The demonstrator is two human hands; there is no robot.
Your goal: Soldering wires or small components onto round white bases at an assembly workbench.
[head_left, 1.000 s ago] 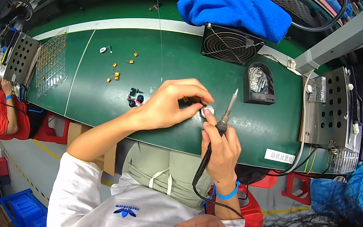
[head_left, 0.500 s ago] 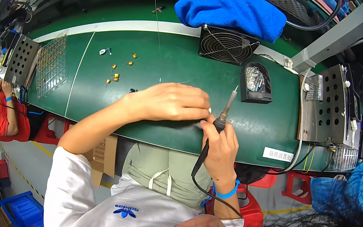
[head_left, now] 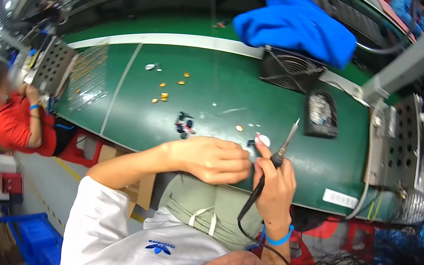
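Note:
My right hand (head_left: 276, 190) grips a soldering iron (head_left: 278, 157), its metal tip pointing up and away, its cord trailing down past my wrist. Right at that hand's fingertips is a small white round part (head_left: 264, 140); whether they touch it I cannot tell. My left hand (head_left: 213, 160) is closed, fingers curled, close to the right one above the table's near edge. What it holds, if anything, is hidden. Left of the hands lies a dark cluster of small parts with a bit of red (head_left: 184, 124). Several small yellow components (head_left: 164, 96) are scattered farther off.
A black fan (head_left: 291, 70) stands at the back beneath a blue towel (head_left: 298, 24). Beside it sits a black holder (head_left: 322, 115) with silvery pieces. Perforated metal boxes flank the green table (head_left: 219, 84). A clear tray (head_left: 89, 77) lies left; a person in red (head_left: 16, 124) sits there.
My left hand has come down toward the table's near edge, uncovering the dark cluster and the white round part. The whole view has shifted, blurring slightly. The iron stays in my right hand.

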